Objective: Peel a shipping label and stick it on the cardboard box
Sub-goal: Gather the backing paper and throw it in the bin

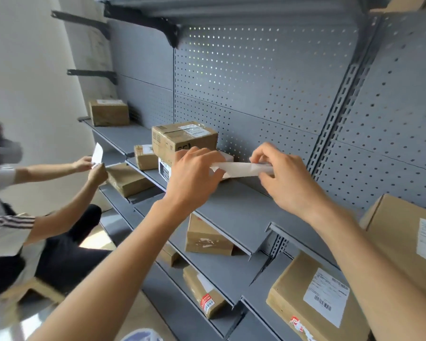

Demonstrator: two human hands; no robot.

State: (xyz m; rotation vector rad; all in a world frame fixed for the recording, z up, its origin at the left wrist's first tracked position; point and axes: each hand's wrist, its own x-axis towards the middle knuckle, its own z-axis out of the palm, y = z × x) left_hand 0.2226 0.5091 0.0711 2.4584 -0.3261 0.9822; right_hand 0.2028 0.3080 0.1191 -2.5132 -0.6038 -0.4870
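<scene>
Matt grey perforated metal back panel (268, 82) and smooth grey metal shelf (231, 207) — brown cardboard box (182, 139) with glossy tape; white curled paper label (241, 168).

A parcel storeroom is showing. Labelled cardboard boxes (184, 138) are sitting on grey pegboard shelving (244, 210). A second person (22, 217) is crouching left of it.

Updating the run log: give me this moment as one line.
phase: peeling | left hand: pinching label end | right hand: pinching other end | shipping label: held over shelf, not yet on box
</scene>
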